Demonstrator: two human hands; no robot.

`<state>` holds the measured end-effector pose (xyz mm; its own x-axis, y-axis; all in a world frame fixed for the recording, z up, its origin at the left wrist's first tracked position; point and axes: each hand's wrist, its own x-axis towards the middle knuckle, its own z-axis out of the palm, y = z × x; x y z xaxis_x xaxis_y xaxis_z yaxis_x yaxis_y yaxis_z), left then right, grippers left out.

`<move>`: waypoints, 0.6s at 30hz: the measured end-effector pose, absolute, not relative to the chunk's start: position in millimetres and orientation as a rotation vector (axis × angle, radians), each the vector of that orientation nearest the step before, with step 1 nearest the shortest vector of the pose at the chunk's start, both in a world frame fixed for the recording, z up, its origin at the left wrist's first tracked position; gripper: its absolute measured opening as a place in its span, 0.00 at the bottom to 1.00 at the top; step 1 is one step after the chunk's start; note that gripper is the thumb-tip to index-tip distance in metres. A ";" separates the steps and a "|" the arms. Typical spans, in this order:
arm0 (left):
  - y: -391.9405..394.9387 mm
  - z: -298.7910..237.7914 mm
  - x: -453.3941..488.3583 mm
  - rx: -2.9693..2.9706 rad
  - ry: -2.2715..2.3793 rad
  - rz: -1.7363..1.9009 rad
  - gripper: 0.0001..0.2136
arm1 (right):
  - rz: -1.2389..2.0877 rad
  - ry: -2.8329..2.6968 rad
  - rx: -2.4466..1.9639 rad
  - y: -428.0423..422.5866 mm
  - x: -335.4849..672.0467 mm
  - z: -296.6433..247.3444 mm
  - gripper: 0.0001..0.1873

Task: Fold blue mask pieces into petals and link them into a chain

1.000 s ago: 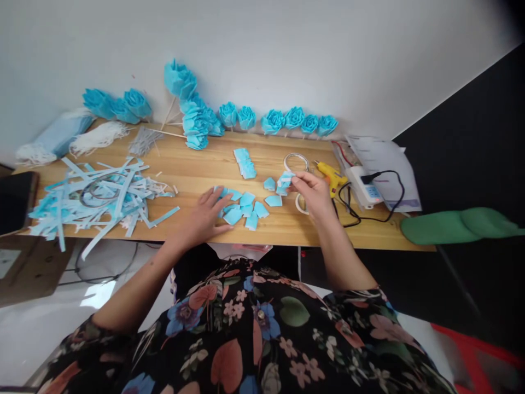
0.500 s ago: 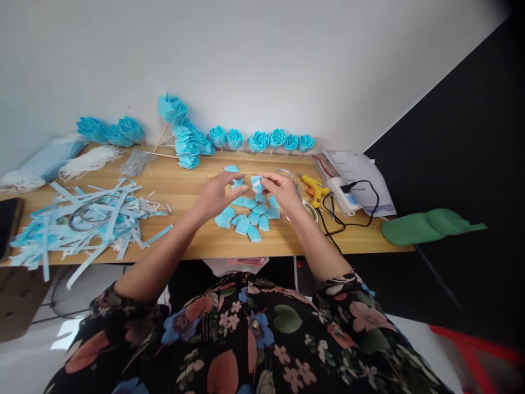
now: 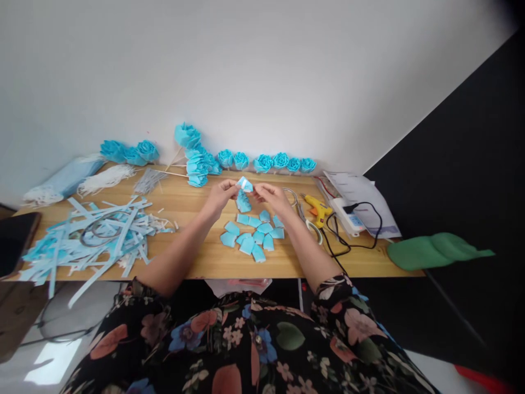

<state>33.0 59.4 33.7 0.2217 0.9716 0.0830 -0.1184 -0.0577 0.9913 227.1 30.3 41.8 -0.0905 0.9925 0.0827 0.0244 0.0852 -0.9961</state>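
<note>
My left hand [image 3: 223, 197] pinches the left edge of a small light blue fabric petal [image 3: 245, 184] with a white patch on it. At its right edge, the closed fingertips of my right hand [image 3: 273, 198] also grip the petal. Just below it lies a small overlapping bunch of blue pieces [image 3: 243, 202]. Several loose blue petals [image 3: 246, 244] are spread on the wooden table between my forearms.
Blue fabric flowers [image 3: 263, 163] line the wall, some on sticks. Cut strips [image 3: 98, 232], masks [image 3: 65, 178], white cords [image 3: 105, 180], grey wires [image 3: 150, 180] and a phone [image 3: 16, 243] lie left. A yellow glue gun [image 3: 318, 210], scissors [image 3: 315, 232], power strip [image 3: 348, 218] and green object [image 3: 437, 250] are right.
My left hand has gone from open fingers to pinching the petal, which my right hand held before. The petal is now stretched between both hands. The camera view has tipped up slightly.
</note>
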 end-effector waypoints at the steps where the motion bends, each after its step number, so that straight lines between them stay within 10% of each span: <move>1: 58.5 30.4 33.7 1.256 0.926 1.144 0.19 | 1.195 -1.333 -1.130 29.8 226.3 38.2 0.25; 18: 47.5 12.7 38.5 1.393 0.934 1.063 0.14 | 0.995 -1.538 -1.200 20.7 226.7 8.4 0.17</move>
<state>38.5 47.5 12.7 0.2876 0.9528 0.0969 -0.0271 -0.0931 0.9953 226.7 20.7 8.4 -0.1057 0.9783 0.1784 0.2382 0.1991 -0.9506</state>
